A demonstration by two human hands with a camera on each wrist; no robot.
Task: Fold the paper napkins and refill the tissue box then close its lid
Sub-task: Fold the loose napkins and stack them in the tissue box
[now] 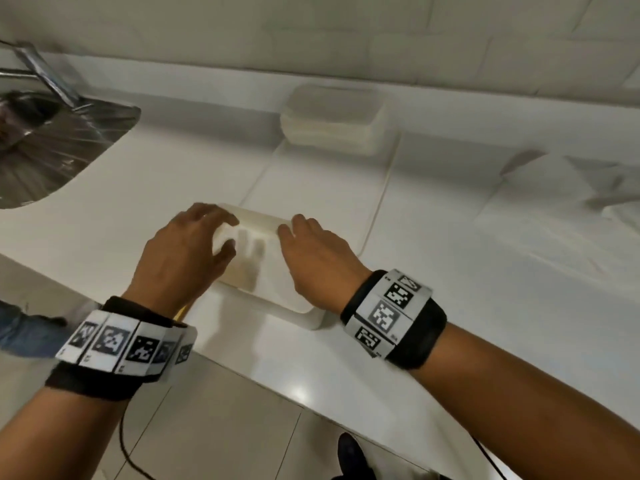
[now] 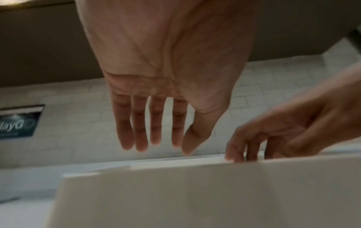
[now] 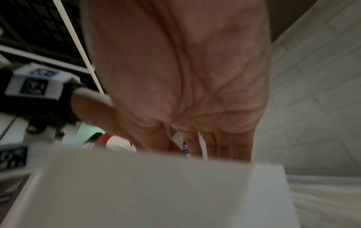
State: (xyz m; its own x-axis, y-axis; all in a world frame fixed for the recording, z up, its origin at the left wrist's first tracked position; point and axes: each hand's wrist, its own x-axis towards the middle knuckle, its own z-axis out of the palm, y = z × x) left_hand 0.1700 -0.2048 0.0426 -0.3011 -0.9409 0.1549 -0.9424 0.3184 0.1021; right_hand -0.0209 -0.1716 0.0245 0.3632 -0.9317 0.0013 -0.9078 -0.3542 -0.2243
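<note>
Right now I am hovering my left hand (image 1: pixel 180 251), fingers (image 2: pixel 139 131) straight and spread, holding nothing, just above the white tissue box (image 1: pixel 304 315). My right hand (image 1: pixel 317 258) is reaching over the box, its fingertips (image 2: pixel 232 154) dipping past the rim; whether they are gripping anything I cannot tell. Loose napkins (image 1: pixel 561 216) are lying well off to my right.

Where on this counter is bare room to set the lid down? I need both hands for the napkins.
Bare counter lies between the sink and the tissue box, and more between the box and the stacked containers. The right side is crowded with loose napkins. Both hands, left hand and right hand, are over the box.
</note>
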